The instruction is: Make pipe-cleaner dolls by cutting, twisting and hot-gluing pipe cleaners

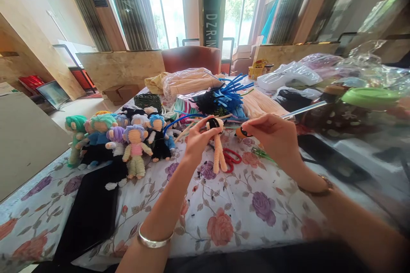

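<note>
My left hand (197,140) is closed around the upper part of a small peach doll body (218,153) made of fuzzy stems. The doll has a black band near its top, and its two legs hang down. To its right, my right hand (275,136) is raised with thumb and fingers pinched together; what sits between the fingertips is too small to make out. A small orange and black object (240,132) shows just beside those fingertips. Red-handled scissors (236,156) lie on the flowered tablecloth (224,209) behind the doll's legs.
Several finished dolls (136,147) stand at the left, behind a black flat case (92,209). Blue fuzzy stems (233,94) and a plastic-wrapped peach bundle (190,83) lie at the back. On the right are a green-lidded container (371,97), a dark flat object (333,160) and plastic bags (288,74).
</note>
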`<action>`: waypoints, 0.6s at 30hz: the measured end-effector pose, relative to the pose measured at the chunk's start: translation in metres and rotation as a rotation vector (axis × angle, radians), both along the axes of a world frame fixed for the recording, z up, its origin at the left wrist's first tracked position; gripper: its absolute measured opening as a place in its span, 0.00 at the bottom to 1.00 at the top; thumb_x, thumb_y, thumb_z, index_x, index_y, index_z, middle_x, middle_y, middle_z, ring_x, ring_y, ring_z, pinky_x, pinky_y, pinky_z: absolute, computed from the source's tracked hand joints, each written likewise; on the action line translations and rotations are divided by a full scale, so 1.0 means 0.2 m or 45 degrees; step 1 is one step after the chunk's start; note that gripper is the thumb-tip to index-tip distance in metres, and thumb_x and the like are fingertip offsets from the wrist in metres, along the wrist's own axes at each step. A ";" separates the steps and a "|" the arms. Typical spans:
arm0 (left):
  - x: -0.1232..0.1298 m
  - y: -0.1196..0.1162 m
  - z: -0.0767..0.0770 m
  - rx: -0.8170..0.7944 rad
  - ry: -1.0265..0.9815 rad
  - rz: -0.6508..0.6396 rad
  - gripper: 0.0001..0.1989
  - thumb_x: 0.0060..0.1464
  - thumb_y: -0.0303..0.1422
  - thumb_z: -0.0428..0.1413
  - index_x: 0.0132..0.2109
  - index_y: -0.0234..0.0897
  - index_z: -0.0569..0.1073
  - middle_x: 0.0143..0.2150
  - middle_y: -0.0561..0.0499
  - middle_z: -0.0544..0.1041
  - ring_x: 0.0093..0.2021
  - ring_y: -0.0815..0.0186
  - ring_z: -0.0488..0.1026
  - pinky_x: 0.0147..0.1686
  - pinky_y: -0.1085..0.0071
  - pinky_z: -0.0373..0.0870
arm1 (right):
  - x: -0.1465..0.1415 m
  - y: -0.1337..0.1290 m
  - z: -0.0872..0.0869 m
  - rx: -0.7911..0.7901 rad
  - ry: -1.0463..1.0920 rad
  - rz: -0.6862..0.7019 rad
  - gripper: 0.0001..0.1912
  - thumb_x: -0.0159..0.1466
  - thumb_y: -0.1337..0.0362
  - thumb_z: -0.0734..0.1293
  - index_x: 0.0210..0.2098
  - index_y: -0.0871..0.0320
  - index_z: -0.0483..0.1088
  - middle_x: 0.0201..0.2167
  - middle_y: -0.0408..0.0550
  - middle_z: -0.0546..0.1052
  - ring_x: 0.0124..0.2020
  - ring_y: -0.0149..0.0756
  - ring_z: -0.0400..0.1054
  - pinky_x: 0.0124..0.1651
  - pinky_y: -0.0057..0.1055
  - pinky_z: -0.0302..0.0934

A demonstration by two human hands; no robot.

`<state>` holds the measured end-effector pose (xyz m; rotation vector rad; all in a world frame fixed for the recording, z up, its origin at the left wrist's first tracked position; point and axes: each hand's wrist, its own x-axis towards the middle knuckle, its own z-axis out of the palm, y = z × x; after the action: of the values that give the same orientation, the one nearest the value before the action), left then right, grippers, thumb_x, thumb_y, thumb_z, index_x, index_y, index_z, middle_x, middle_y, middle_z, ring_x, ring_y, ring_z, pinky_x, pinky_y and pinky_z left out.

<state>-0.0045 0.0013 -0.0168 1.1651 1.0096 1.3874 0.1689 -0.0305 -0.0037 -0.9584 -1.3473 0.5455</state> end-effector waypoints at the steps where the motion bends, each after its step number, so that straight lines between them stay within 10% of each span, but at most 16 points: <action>1: -0.01 0.01 -0.01 -0.084 -0.036 -0.040 0.27 0.36 0.29 0.64 0.49 0.38 0.74 0.33 0.54 0.76 0.29 0.72 0.70 0.31 0.75 0.66 | 0.01 0.01 0.00 -0.025 0.028 0.013 0.07 0.49 0.62 0.75 0.24 0.55 0.74 0.25 0.45 0.78 0.26 0.35 0.71 0.31 0.34 0.68; 12: -0.07 0.07 -0.05 -0.433 0.202 -0.011 0.16 0.40 0.29 0.59 0.40 0.36 0.76 0.30 0.51 0.77 0.27 0.69 0.71 0.25 0.75 0.60 | 0.04 0.05 0.00 -0.174 0.076 0.109 0.12 0.47 0.59 0.75 0.31 0.55 0.76 0.25 0.45 0.79 0.25 0.35 0.72 0.28 0.33 0.69; 18: -0.09 0.07 -0.04 -0.265 0.257 0.207 0.21 0.36 0.32 0.63 0.43 0.36 0.77 0.49 0.45 0.76 0.43 0.63 0.72 0.33 0.73 0.63 | 0.05 0.08 -0.03 -0.223 0.063 0.175 0.11 0.49 0.57 0.74 0.25 0.58 0.75 0.23 0.46 0.78 0.26 0.34 0.72 0.32 0.31 0.69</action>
<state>-0.0221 0.0150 -0.0256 1.1015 1.3842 1.2714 0.1781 -0.0143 -0.0091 -0.9915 -1.3434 0.7981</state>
